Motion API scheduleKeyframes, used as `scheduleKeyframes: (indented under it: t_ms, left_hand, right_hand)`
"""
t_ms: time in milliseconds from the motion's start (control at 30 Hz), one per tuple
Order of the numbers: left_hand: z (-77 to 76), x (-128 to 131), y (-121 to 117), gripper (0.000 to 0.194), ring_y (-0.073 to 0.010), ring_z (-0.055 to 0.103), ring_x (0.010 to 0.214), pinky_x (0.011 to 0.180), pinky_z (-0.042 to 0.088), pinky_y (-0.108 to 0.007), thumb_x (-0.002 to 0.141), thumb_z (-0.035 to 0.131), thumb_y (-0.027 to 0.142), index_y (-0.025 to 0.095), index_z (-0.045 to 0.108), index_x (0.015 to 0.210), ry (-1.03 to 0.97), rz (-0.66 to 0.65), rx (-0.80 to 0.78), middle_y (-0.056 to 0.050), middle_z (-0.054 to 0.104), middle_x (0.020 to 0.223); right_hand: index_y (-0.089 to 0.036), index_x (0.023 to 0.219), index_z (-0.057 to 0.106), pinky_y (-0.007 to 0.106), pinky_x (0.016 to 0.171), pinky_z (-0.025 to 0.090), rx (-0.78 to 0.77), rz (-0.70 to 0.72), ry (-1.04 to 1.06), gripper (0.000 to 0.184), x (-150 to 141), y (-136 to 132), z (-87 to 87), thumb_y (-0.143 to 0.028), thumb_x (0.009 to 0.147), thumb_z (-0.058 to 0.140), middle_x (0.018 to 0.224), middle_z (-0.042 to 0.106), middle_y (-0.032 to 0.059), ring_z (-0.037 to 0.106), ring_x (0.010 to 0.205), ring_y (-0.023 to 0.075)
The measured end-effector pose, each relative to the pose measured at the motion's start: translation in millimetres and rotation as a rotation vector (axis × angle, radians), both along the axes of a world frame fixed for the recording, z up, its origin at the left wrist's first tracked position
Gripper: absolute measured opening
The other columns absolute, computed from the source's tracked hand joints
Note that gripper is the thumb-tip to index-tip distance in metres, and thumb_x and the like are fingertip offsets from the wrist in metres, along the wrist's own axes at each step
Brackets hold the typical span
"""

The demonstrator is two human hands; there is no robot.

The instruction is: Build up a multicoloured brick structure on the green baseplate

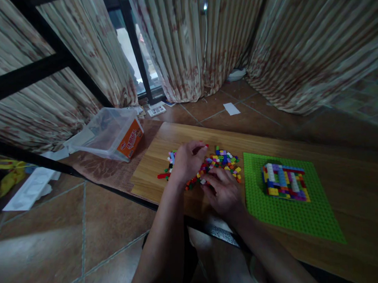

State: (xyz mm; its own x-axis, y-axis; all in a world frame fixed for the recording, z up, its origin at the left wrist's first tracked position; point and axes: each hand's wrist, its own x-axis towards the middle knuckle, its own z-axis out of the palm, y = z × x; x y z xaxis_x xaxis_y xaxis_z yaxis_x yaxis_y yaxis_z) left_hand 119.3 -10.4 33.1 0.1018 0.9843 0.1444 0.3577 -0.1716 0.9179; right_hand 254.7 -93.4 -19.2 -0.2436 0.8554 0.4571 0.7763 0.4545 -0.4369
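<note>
My left hand is over the back of a pile of small toy bricks, its fingers drawn together. A bit of red brick shows at its fingertips. At the near side of the pile, my right hand has its thumb and forefinger closed around a small white brick. Bricks of many colours lie loose around both hands, partly hidden by them. To the right, a green baseplate bears a multicoloured brick build with several white and blue bricks on top.
The wooden table has a dark metal edge close to me. Left of it stands a clear plastic box with an orange label. Beyond are striped curtains, a paper piece on the floor and a black metal frame.
</note>
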Motion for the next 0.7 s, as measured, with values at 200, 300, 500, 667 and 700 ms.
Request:
scheduleKeyframes:
  t_ms: [200, 300, 500, 667, 700]
  left_hand:
    - [4.9, -3, 0, 0.021, -0.0141, 0.063, 0.071, 0.065, 0.047, -0.023, 0.081, 0.057, 0.028, 0.014, 0.072, 0.086, -0.025, -0.004, -0.049, -0.001, 0.07, 0.076]
    - [2.5, -4, 1, 0.022, -0.0154, 0.065, 0.076, 0.068, 0.048, -0.023, 0.081, 0.059, 0.03, 0.015, 0.072, 0.091, -0.027, -0.01, -0.041, -0.002, 0.072, 0.082]
    - [1.3, 1, 0, 0.024, -0.0161, 0.066, 0.078, 0.07, 0.049, -0.024, 0.082, 0.057, 0.031, 0.015, 0.072, 0.093, 0.028, -0.038, -0.057, -0.003, 0.074, 0.087]
    - [4.4, 15, -2, 0.023, -0.0161, 0.065, 0.079, 0.071, 0.049, -0.024, 0.082, 0.058, 0.03, 0.015, 0.071, 0.094, 0.032, -0.076, -0.061, -0.003, 0.073, 0.086]
    - [4.4, 18, -3, 0.022, -0.0161, 0.065, 0.08, 0.071, 0.049, -0.025, 0.082, 0.058, 0.03, 0.015, 0.07, 0.093, 0.03, -0.09, -0.054, -0.003, 0.073, 0.086]
  right_hand:
    - [-0.024, 0.101, 0.073, 0.04, 0.086, 0.049, -0.016, -0.007, 0.074, 0.021, -2, 3, 1.7, -0.03, 0.091, 0.055, 0.104, 0.064, 0.0083, 0.058, 0.096, 0.024]
    - [-0.024, 0.103, 0.07, 0.039, 0.089, 0.049, -0.012, -0.034, 0.164, 0.021, 0, 4, 9.6, -0.03, 0.093, 0.053, 0.106, 0.067, 0.0077, 0.06, 0.1, 0.0232]
    - [-0.023, 0.111, 0.063, 0.03, 0.082, 0.054, -0.1, -0.086, 0.388, 0.029, 9, 1, 27.7, -0.026, 0.099, 0.038, 0.101, 0.072, 0.0059, 0.068, 0.092, 0.0181]
    - [-0.024, 0.117, 0.061, 0.031, 0.075, 0.057, -0.134, -0.168, 0.496, 0.028, 29, -9, 40.6, -0.028, 0.097, 0.041, 0.097, 0.073, 0.005, 0.071, 0.078, 0.0169]
    - [-0.024, 0.12, 0.059, 0.032, 0.076, 0.057, -0.13, -0.192, 0.51, 0.029, 36, -10, 42.9, -0.028, 0.097, 0.042, 0.097, 0.074, 0.0048, 0.071, 0.077, 0.017]
